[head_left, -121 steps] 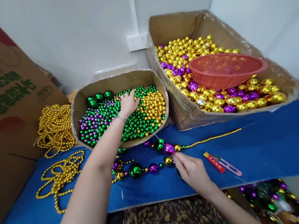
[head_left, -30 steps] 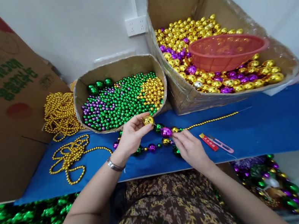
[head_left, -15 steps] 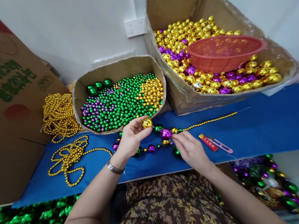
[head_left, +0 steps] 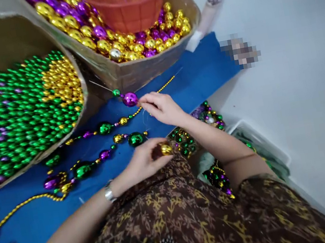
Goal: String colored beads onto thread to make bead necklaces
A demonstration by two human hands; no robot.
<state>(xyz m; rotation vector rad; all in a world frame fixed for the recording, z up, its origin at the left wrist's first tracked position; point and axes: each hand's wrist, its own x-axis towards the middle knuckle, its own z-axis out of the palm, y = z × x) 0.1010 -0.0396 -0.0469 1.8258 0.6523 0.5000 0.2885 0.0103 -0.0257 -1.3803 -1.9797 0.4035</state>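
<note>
My left hand [head_left: 144, 161] is curled around a gold bead [head_left: 166, 149], close to the front of my patterned top. Farther off, my right hand [head_left: 163, 106] pinches a large purple bead [head_left: 130, 99] at its near end. A small green bead [head_left: 116, 92] adjoins the purple one, and a thin needle-like wire [head_left: 100, 86] sticks out beyond it. Between the hands and to the left lies a bead strand with a green bead [head_left: 136, 138], a purple bead [head_left: 104, 154] and gold beads [head_left: 118, 138] on the blue cloth [head_left: 42, 226].
At left stands a cardboard box [head_left: 80, 75] of small green, gold and purple beads. Behind, another cardboard box [head_left: 140, 67] holds gold and purple beads and a red basket [head_left: 134, 15]. A gold bead chain [head_left: 23, 208] lies at left. A white bin [head_left: 276, 151] sits below, right.
The view has swung to the right. My hands have moved apart: the right reaches outward with the purple bead, while the left, still holding a gold bead, is nearer my body.
</note>
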